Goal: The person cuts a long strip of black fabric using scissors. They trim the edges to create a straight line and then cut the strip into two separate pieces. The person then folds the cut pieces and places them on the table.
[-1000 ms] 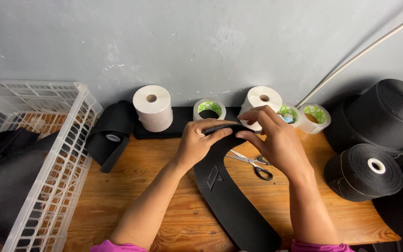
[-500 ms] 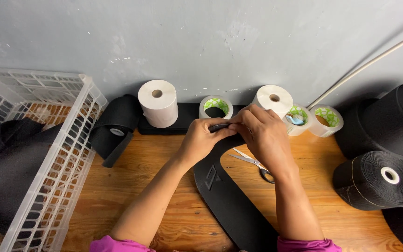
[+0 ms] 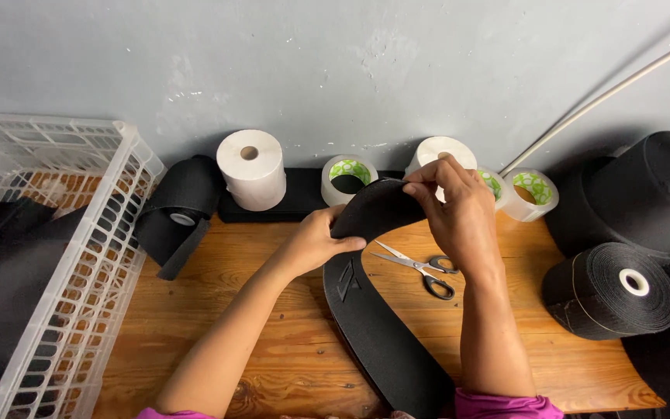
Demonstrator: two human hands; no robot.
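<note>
Two bare forearms, left hand (image 3: 316, 244), right hand (image 3: 459, 213), short magenta sleeves (image 3: 502, 405)

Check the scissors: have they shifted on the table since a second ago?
No. The scissors lie just right of the black strap, in front of the tape rolls, as before; only the head camera shifted.

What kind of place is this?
Probably a small sewing or strap-making workshop: big rolls of black webbing, scissors on a wooden workbench, and a white plastic basket holding black fabric.
</note>
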